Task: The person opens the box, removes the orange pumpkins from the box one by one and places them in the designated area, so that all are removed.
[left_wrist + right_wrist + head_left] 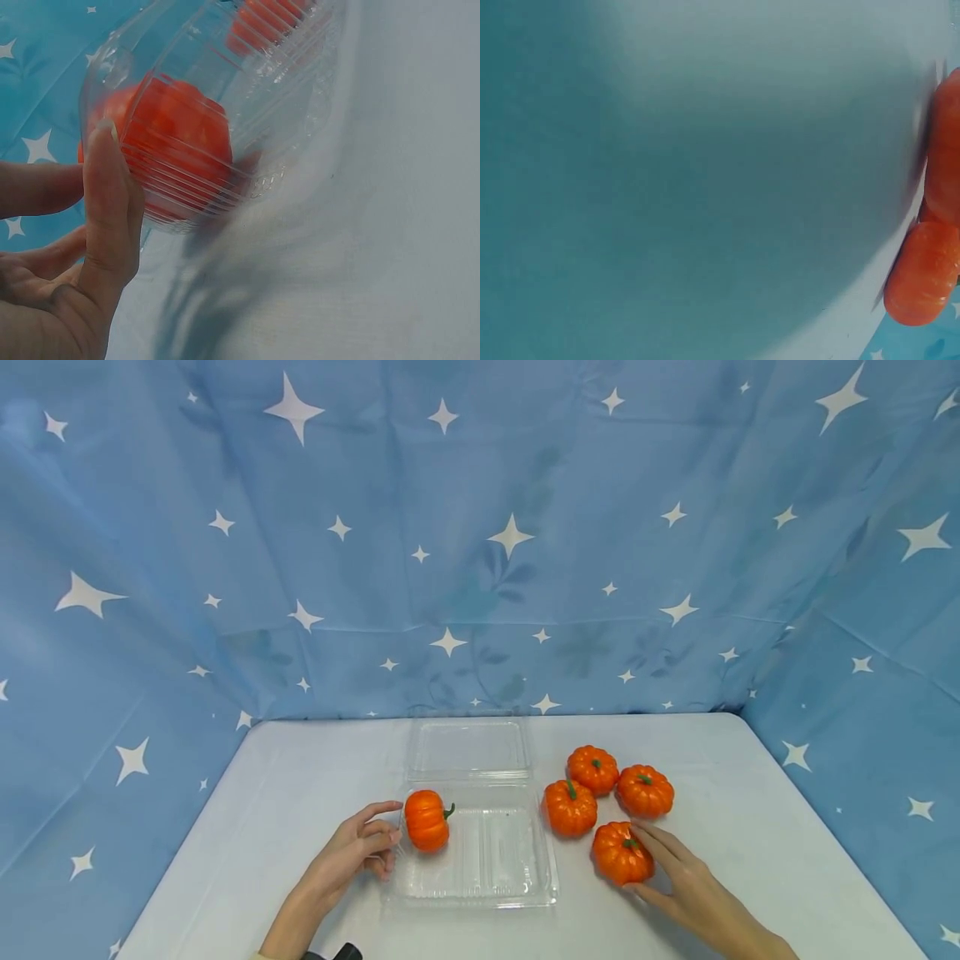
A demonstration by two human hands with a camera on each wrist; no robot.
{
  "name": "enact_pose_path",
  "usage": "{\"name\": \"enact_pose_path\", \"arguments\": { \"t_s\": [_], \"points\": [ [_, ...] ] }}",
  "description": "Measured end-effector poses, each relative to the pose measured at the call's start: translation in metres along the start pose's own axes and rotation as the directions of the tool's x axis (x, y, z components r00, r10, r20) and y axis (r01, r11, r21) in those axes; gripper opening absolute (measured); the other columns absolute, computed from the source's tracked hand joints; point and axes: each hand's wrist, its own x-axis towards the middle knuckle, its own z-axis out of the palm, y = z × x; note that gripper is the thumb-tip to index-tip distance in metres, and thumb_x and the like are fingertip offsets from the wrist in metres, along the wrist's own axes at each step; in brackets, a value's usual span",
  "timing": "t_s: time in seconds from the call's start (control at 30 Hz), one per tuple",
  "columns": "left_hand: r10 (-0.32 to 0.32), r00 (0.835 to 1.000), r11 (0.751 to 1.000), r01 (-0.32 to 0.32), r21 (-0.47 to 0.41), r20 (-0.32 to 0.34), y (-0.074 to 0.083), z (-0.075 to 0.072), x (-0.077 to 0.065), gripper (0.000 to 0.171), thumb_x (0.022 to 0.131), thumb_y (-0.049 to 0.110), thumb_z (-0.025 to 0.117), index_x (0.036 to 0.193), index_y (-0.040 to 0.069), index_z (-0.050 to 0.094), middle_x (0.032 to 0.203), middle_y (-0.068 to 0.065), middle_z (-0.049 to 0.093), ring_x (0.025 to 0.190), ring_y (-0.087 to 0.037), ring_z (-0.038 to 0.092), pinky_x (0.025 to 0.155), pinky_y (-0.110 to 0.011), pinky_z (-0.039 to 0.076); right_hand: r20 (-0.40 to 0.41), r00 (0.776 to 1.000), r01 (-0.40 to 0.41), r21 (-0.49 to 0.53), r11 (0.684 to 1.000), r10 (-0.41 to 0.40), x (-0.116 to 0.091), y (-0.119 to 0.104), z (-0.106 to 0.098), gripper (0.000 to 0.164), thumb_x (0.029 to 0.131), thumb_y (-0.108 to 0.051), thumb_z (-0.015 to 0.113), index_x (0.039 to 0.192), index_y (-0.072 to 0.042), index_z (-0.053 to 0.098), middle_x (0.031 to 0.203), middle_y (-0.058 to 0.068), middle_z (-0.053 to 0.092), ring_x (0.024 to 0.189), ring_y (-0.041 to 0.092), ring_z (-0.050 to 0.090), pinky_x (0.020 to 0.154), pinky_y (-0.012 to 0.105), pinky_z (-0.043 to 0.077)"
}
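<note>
A clear plastic clamshell container (480,893) lies opened on the table, its lid (468,747) folded back on the far side. One small orange pumpkin (426,821) with a green stem sits inside at the left end. My left hand (352,852) holds the container's left edge beside that pumpkin; in the left wrist view the fingers (109,195) meet the clear wall. To the right of the container, my right hand (686,881) grips another pumpkin (621,853), with fingers at its far side and thumb at its near side. The right wrist view does not show this hand.
Three more pumpkins stand close together behind the gripped one: a left one (570,808), a back one (592,769) and a right one (645,791). Blue star-patterned curtains (480,593) enclose the white table (300,777) at the back and sides.
</note>
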Motion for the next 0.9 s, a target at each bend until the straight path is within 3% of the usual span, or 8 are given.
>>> {"name": "enact_pose_path", "arguments": {
  "t_s": [0.13, 0.5, 0.9],
  "points": [
    [0.007, 1.000, 1.000, -0.007, -0.004, 0.003, 0.000, 0.000, -0.001, 0.065, 0.099, 0.012, 0.063, 0.154, -0.001, 0.032, 0.092, -0.006, 0.062, 0.064, -0.016, 0.057, 0.059, -0.026, 0.055, 0.027, 0.999, -0.027, -0.010, 1.000, 0.027, 0.003, 0.000, 0.002, 0.084, 0.077, -0.030, 0.091, 0.146, -0.001, 0.053, 0.143, 0.021, 0.057, 0.126, 0.040, 0.060, 0.090, 0.048, 0.059],
    [0.001, 1.000, 1.000, -0.001, -0.007, -0.001, -0.001, 0.001, 0.000, 0.065, 0.099, 0.012, 0.064, 0.154, 0.000, 0.032, 0.092, -0.006, 0.062, 0.065, -0.016, 0.057, 0.058, -0.026, 0.055, -0.050, 0.996, 0.064, -0.072, 0.995, -0.068, 0.014, -0.001, 0.002, 0.092, 0.071, -0.033, 0.095, 0.146, 0.001, 0.052, 0.144, 0.019, 0.054, 0.124, 0.036, 0.061, 0.091, 0.047, 0.058],
    [0.001, 1.000, 1.000, -0.001, 0.004, -0.014, 0.000, 0.002, 0.001, 0.063, 0.099, 0.010, 0.062, 0.153, 0.000, 0.033, 0.092, -0.006, 0.063, 0.063, -0.016, 0.055, 0.057, -0.026, 0.054, -0.071, 0.991, 0.118, 0.036, 0.992, -0.115, 0.045, -0.029, -0.011, 0.079, 0.079, -0.034, 0.090, 0.143, -0.002, 0.056, 0.144, 0.015, 0.058, 0.127, 0.035, 0.060, 0.095, 0.051, 0.057]
  ]
}}
